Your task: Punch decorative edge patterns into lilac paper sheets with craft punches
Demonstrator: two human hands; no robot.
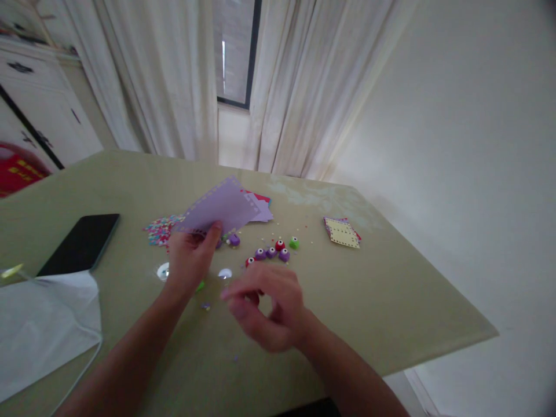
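My left hand (190, 259) pinches the lower edge of a lilac paper sheet (221, 206) with punched holes along its border, holding it tilted above the table. My right hand (266, 313) hovers low over the table in front of me, blurred, fingers curled loosely; nothing shows clearly in it. Just beyond it lie several small craft punches (271, 252) in purple, red and green. A heap of tiny coloured punched pieces (160, 229) sits left of the sheet.
A black phone (81, 243) lies at the left on the olive green table (391, 301). White tissue (39, 324) covers the near left corner. A small stack of punched yellow and red papers (343, 232) lies to the right. More coloured paper (260, 202) lies behind the sheet.
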